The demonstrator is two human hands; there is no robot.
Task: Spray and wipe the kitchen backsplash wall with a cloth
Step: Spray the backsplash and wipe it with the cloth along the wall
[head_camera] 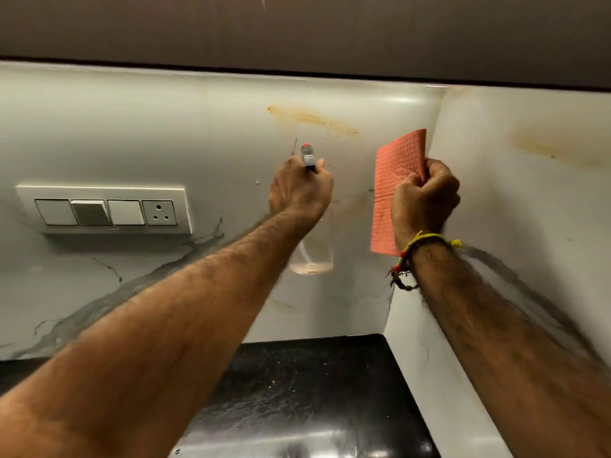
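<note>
Here, nearest you, both forearms reach up over the dark countertop [307,385] toward the corner of the wall. Your left hand [299,190] is wrapped tight around the neck of a clear spray bottle [310,256], nozzle tip [306,150] aimed at the backsplash [198,127]; which finger rests on the trigger is covered by the hand itself. Your right hand [425,196], a thread bracelet [416,252] at the wrist, is fisted on one edge of the pink cloth [395,180], which is held up flat in front of the corner, close to the wall but whether touching it I cannot tell.

The bottle looks nearly empty, so judge it light and easy to tip; its smooth plastic may turn slick once wet, so keep the grip high at the neck. The cloth appears thin and rather stiff for now; it will likely go limp when damp, so bunch more of it into the palm before wiping.

Beyond, an orange-brown smear [314,120] runs across the back wall above the nozzle, and a fainter one marks the side wall [545,150]. A switch plate [105,209] sits to the left; keep spray off it. The bottle's lower half is blurred and see-through, its liquid level hard to read.
</note>
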